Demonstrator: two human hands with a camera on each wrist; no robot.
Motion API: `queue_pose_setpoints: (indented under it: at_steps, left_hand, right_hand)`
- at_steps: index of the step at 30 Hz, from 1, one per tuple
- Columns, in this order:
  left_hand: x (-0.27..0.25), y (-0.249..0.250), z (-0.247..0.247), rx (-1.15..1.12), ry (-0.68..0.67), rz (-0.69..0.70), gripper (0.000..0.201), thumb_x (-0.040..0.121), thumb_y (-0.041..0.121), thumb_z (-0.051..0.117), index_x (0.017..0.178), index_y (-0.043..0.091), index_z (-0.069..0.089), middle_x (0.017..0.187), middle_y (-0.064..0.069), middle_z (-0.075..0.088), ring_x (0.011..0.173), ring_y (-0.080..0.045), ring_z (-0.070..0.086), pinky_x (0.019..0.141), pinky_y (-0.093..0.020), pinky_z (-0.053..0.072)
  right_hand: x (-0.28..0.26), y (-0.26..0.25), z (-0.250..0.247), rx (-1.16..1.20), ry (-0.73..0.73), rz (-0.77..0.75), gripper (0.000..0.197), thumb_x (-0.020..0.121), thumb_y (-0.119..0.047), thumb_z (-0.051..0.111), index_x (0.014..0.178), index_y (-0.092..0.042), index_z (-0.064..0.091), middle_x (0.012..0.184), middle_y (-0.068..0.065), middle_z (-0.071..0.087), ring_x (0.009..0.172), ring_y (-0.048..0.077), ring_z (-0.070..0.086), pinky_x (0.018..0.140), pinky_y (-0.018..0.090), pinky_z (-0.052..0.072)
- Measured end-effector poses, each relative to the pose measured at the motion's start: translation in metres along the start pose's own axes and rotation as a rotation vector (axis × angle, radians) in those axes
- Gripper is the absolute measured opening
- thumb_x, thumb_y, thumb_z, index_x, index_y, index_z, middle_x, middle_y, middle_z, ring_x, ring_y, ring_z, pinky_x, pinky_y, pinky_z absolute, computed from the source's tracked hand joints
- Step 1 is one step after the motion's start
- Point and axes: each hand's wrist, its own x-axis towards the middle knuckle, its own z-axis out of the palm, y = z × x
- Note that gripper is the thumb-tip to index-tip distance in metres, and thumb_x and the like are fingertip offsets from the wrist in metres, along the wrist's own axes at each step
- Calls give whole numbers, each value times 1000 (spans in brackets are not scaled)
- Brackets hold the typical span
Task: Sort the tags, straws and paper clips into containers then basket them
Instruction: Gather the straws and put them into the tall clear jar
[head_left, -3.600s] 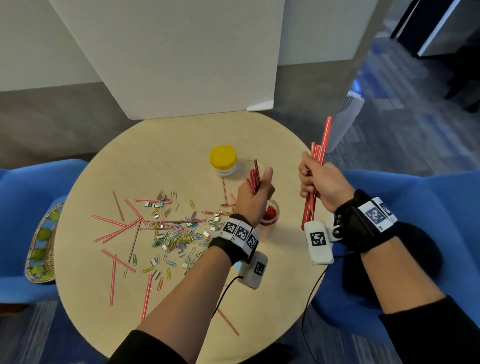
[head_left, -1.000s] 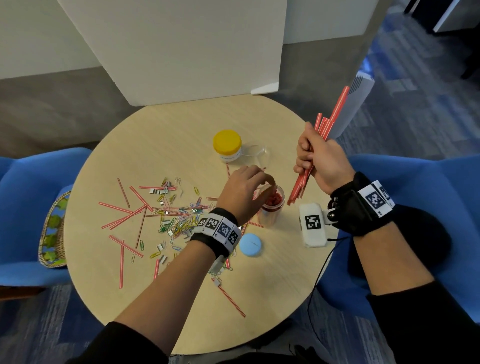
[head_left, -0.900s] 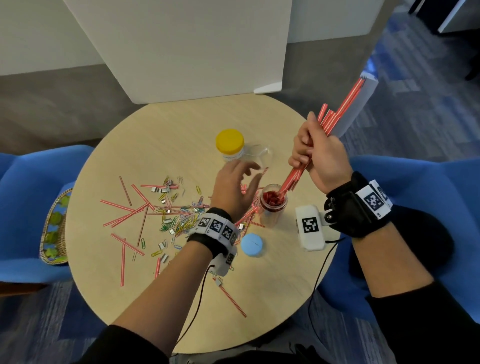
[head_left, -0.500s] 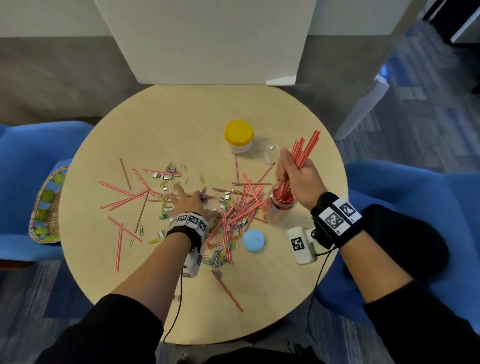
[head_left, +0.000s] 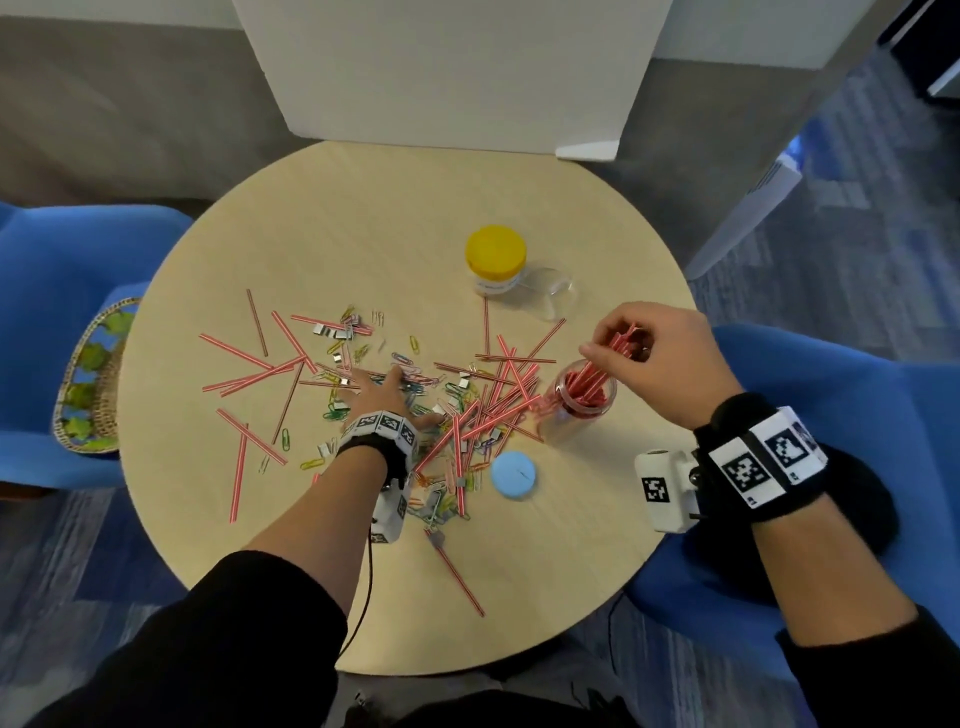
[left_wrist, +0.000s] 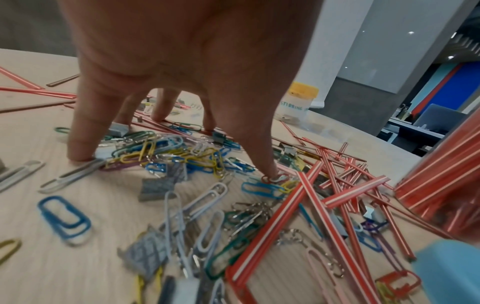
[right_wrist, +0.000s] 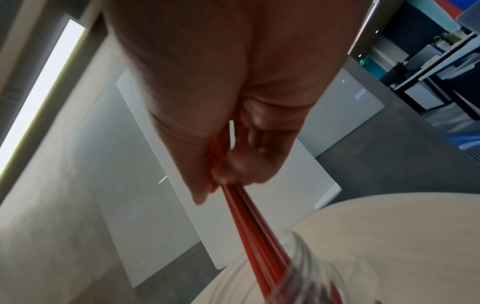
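Right hand pinched red striped straws, now lowered into clear plastic jar; left hand, fingers spread, dropped onto coloured paper clips beside jar: clip sorting next.

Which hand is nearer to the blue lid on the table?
Left. The left hand rests on the paper clips beside the blue lid; the right hand is beyond the jar.

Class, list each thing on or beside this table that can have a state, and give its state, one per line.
Clear jar: upright, open, holding straws.
Blue lid: off, flat on table.
Yellow-lidded jar: upright, closed.
Right hand: grips straw bundle in jar.
Left hand: fingertips spread on paper clips.
Basket: on chair.
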Motion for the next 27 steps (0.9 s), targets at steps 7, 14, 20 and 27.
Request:
queue_pose_setpoints:
  at_steps: [7,14,20,27]
  left_hand:
    - [1,1,0,84,13,1,102,62,79,66,145,35,29,157,-20,8,139,-53,21,107,-58,37]
    - [-1,0,1,85,22,20,103,64,79,64,148,34,25,158,-21,2,140,-54,17,105,-60,39]
    - [0,-2,4,31,28,18,101,63,77,67,147,35,27,158,-18,2,141,-53,15,99,-62,44]
    - [0,-2,4,37,35,23,103,63,79,66,148,35,26,158,-19,1,140,-53,17,96,-61,46]
  right_hand:
    - [2,-17,9,-249,-140,29,9,81,-26,78,83,-18,74,89,-3,69,88,14,63,82,30,55]
    - [12,-26,18,-421,-256,101,11,85,-27,73,91,-19,78,95,-1,72,94,14,63,85,25,51]
    - [15,-33,-9,-241,-148,107,7,83,-22,76,90,-21,77,85,-6,70,81,5,63,80,22,51]
    - [14,-39,0,-299,-135,77,8,85,-15,74,91,-19,76,88,-5,68,84,7,62,77,17,51]
